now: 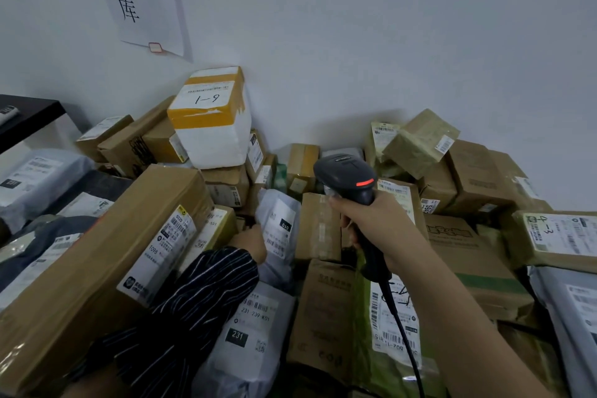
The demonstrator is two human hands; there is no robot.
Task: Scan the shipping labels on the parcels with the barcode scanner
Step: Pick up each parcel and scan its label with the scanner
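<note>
Nearest, the cable [400, 326] trails from the scanner [349, 178], whose handle the right hand [365, 226] grasps firmly, head pointing away. Farther off to the left, the left hand [250, 242] touches a grey mailing bag [277, 203]; whether it pinches the bag cannot be told. For a clean read, the bag's label [279, 229] should be held flat and square to the scanner. Farthest stands a white foam box [213, 139].
</note>
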